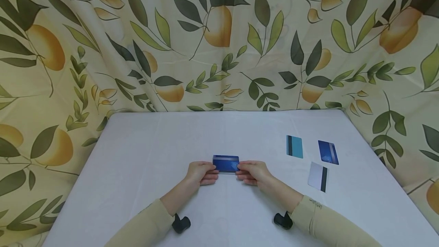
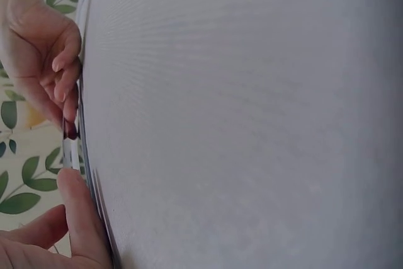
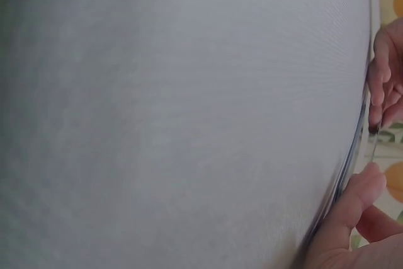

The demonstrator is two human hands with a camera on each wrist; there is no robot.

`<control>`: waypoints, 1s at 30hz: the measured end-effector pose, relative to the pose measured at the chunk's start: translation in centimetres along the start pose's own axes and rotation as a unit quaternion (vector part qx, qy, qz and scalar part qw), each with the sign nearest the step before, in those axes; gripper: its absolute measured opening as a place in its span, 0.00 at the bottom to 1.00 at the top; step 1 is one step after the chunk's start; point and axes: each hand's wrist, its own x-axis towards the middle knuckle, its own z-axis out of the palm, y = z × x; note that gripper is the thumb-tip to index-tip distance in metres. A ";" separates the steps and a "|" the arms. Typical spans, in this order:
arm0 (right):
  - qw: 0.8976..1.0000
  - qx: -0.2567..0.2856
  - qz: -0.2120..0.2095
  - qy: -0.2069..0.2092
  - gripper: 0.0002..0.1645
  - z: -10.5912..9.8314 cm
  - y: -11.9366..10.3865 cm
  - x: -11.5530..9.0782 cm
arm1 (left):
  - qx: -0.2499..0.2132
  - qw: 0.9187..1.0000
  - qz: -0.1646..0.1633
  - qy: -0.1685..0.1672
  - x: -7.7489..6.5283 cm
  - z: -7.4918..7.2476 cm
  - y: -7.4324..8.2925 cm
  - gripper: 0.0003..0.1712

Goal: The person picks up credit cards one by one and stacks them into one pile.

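Note:
A blue bank card (image 1: pixel 225 164) with a pale stripe is held level by its two short ends near the middle of the table. My left hand (image 1: pixel 201 173) pinches its left end between thumb and fingers. The opposite end is pinched by my right hand (image 1: pixel 255 172). In the left wrist view the card (image 2: pixel 68 152) shows only edge-on, between the left thumb and the right fingertips. A thin dark line runs just below the card in the head view; what it belongs to cannot be told.
Right of the hands, a teal card (image 1: pixel 297 147) with a black stripe, another blue card (image 1: pixel 327 152) and a white card (image 1: pixel 315 175) with a black stripe lie apart on the white-covered table (image 1: pixel 147 140). A fruit-patterned curtain (image 1: pixel 192 68) hangs behind and beside it.

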 end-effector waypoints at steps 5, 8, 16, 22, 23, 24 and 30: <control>1.000 -0.004 -0.006 -0.006 0.17 -0.1 0.0 -0.1 | 0.010 1.000 0.008 0.004 0.0 0.0 -0.1 0.18; 1.000 -0.006 -0.009 -0.004 0.17 0.0 0.0 -0.2 | 0.012 1.000 0.018 0.001 0.0 0.0 -0.1 0.21; 1.000 -0.017 -0.016 0.006 0.16 0.1 -0.1 -0.3 | 0.014 0.999 0.036 -0.008 -0.1 0.1 -0.2 0.25; 0.999 -0.035 -0.024 0.009 0.19 0.1 -0.1 -0.4 | 0.030 0.999 0.043 -0.002 -0.1 0.1 -0.2 0.23; 0.999 -0.038 -0.025 0.010 0.19 0.0 -0.1 -0.4 | 0.033 0.998 0.044 0.000 -0.1 0.1 -0.2 0.23; 0.999 -0.041 -0.026 0.012 0.19 0.0 -0.1 -0.4 | 0.035 0.998 0.046 0.001 0.0 0.1 -0.2 0.22; 0.998 -0.053 -0.033 0.020 0.19 -0.2 0.2 -0.1 | 0.058 0.997 0.058 0.008 0.2 0.2 -0.4 0.20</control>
